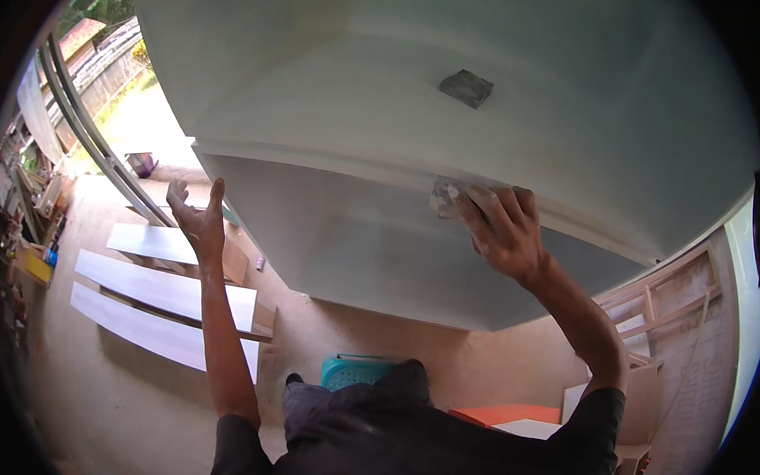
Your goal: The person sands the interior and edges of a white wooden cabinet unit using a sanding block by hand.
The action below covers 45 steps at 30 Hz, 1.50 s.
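A large pale grey-white cabinet point(325, 97) fills the upper view, with a raised edge strip point(353, 173) running across it. My right hand point(501, 225) is closed on a small folded piece of sandpaper point(442, 198), worn and dusty, pressed against this strip. Beyond it, a second piece of dark grey sandpaper point(467, 89) lies loose on the pale surface. My left hand point(200, 219) is raised beside the cabinet's left corner, fingers spread and holding nothing. Whether its fingertips touch the corner I cannot tell.
White painted boards point(164, 287) rest on supports at the left. A teal plastic stool point(351, 371) stands below me, close to my legs. Wooden frames point(675, 311) lean at the right, and an orange-red panel point(520, 414) lies low on that side. Clutter lines the far left.
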### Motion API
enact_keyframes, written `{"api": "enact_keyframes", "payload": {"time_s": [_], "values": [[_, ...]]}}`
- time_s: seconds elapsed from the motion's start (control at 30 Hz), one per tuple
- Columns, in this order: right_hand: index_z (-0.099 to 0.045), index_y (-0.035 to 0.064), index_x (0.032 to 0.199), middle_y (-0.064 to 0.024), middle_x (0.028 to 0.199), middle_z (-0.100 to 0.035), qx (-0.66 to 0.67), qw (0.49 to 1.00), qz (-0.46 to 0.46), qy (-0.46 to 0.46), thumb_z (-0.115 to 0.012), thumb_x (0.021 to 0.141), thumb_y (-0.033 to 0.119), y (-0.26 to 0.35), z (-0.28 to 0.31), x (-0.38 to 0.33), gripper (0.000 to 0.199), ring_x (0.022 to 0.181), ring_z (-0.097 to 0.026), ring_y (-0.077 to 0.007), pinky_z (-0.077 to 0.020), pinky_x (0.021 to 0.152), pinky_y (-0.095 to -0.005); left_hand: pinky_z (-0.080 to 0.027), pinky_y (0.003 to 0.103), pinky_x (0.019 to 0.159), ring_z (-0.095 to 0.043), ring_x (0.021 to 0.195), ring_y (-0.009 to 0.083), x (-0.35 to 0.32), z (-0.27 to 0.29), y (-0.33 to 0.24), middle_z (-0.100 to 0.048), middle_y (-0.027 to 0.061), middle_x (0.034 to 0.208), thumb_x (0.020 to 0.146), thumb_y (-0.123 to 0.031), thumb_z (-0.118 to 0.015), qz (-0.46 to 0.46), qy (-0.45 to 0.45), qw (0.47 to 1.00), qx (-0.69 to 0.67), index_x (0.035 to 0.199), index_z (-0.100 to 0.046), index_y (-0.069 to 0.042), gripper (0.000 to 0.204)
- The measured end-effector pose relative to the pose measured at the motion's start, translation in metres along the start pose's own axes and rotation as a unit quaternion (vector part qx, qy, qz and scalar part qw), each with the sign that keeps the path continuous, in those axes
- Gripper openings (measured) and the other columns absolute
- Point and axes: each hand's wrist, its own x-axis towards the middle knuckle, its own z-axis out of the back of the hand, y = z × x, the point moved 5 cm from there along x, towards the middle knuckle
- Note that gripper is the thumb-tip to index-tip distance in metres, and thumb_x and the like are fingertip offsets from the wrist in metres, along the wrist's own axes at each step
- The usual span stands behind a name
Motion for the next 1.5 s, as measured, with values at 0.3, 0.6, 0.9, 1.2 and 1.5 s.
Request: {"api": "enact_keyframes", "payload": {"time_s": [0.3,0.6,0.9,1.2,1.5], "values": [[-0.073,0.0057,0.113,-0.0052,0.112,-0.065,0.002,0.994,-0.016,0.105,-0.074,0.076,0.013,-0.010,-0.003,-0.005,0.038,0.097,-0.061,-0.0181,-0.0446,0.082,-0.0359,-0.051,0.034,0.069,-0.060,0.071,0.0200,0.005,-0.078,0.053,-0.067,0.0131,0.084,0.102,-0.046,-0.061,0.068,0.003,0.995,-0.074,0.107,-0.061,0.005,0.050],[-0.074,0.0074,0.115,-0.0010,0.115,-0.065,-0.061,0.995,-0.019,0.081,-0.075,0.073,0.014,0.001,-0.019,-0.013,0.042,0.095,-0.058,-0.0138,-0.0360,0.084,-0.0349,-0.054,0.044,0.069,-0.070,0.080,0.0389,-0.002,-0.081,0.040,-0.069,0.0279,0.090,0.107,-0.033,-0.053,-0.031,-0.059,0.996,-0.058,0.112,-0.056,0.010,0.043],[-0.074,0.0103,0.116,-0.0004,0.113,-0.063,-0.054,0.997,0.017,0.054,-0.074,0.077,0.012,0.037,-0.061,0.052,0.039,0.095,-0.054,-0.0136,-0.0351,0.083,-0.0377,-0.053,0.047,0.059,-0.070,0.072,0.0465,-0.001,-0.088,0.053,-0.067,0.0269,0.079,0.106,-0.030,-0.054,-0.041,-0.078,0.995,0.037,0.102,-0.049,0.003,0.034],[-0.073,0.0085,0.117,-0.0019,0.119,-0.062,-0.020,0.994,-0.003,0.110,-0.073,0.078,0.012,0.015,-0.046,0.019,0.039,0.101,-0.056,-0.0158,-0.0372,0.085,-0.0419,-0.053,0.046,0.060,-0.070,0.072,0.0435,-0.006,-0.092,0.053,-0.067,0.0259,0.080,0.106,-0.028,-0.055,-0.041,-0.076,0.996,0.018,0.102,-0.049,0.002,0.032],[-0.074,0.0052,0.103,-0.0012,0.108,-0.064,-0.034,0.994,0.010,0.101,-0.070,0.079,0.009,0.056,-0.074,0.098,0.025,0.100,-0.058,-0.0153,-0.0390,0.086,-0.0379,-0.052,0.046,0.060,-0.069,0.071,0.0418,-0.005,-0.088,0.052,-0.066,0.0233,0.078,0.104,-0.024,-0.059,-0.033,-0.063,0.997,0.020,0.099,-0.050,0.002,0.028]]}}
